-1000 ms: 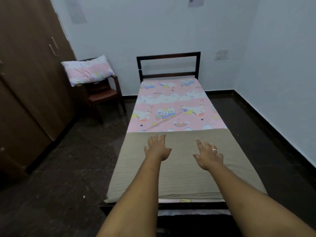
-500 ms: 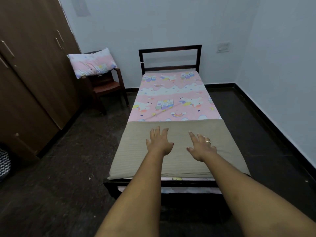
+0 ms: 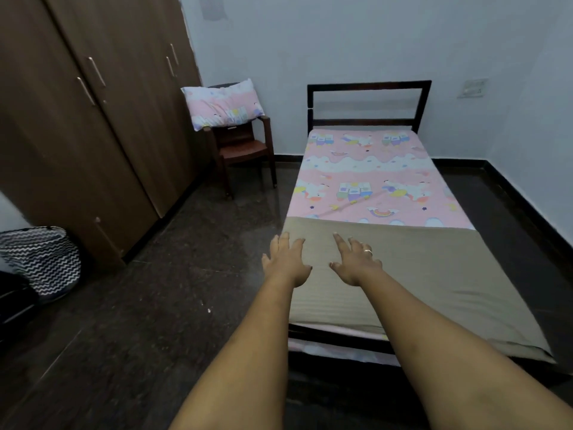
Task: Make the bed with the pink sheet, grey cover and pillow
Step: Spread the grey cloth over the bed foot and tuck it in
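Here the grey cover lies under left hand and right hand, both spread, holding nothing.

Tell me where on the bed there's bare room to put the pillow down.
Bare: the pink sheet from the headboard to the upper edge of the grey cover, and the cover's right half. Crowded: the cover's left part, where the left hand and right hand are spread. The pillow lies on the chair.
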`<action>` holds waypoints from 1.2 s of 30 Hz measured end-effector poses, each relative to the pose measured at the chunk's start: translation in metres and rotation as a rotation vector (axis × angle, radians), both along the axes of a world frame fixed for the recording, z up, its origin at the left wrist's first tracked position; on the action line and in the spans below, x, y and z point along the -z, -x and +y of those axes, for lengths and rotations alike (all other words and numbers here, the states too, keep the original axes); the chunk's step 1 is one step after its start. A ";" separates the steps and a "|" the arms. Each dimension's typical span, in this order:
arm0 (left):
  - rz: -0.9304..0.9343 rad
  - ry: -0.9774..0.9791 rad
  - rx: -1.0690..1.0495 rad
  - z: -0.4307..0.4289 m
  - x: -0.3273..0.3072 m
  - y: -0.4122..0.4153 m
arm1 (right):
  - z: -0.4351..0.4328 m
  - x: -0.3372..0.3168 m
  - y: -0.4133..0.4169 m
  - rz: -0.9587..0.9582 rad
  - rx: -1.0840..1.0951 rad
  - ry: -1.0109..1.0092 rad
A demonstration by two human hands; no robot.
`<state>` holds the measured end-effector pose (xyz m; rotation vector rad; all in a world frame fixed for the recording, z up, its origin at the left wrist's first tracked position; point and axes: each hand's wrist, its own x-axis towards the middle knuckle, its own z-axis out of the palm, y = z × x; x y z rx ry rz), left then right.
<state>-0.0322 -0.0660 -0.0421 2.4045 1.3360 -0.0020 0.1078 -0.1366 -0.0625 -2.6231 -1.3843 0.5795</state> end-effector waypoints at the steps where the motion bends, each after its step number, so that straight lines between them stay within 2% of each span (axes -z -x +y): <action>1: 0.001 -0.001 -0.012 0.022 0.001 0.019 | 0.023 0.003 0.018 -0.005 -0.007 -0.004; 7: 0.058 0.011 -0.055 0.123 0.006 0.113 | 0.133 0.014 0.111 0.020 -0.081 -0.004; 13: 0.057 -0.003 0.009 0.203 0.012 0.127 | 0.222 0.026 0.144 0.000 -0.080 -0.016; 20: 0.092 0.023 0.139 0.297 0.040 0.096 | 0.316 0.053 0.115 -0.011 0.019 0.032; 24: 0.119 0.013 0.205 0.379 0.043 0.072 | 0.391 0.061 0.087 -0.004 0.055 0.056; 31: 0.150 -0.026 0.163 0.524 0.035 0.043 | 0.527 0.048 0.054 0.006 0.047 -0.008; 36: 0.181 -0.019 0.302 0.585 0.045 0.001 | 0.583 0.063 0.030 0.023 0.093 0.040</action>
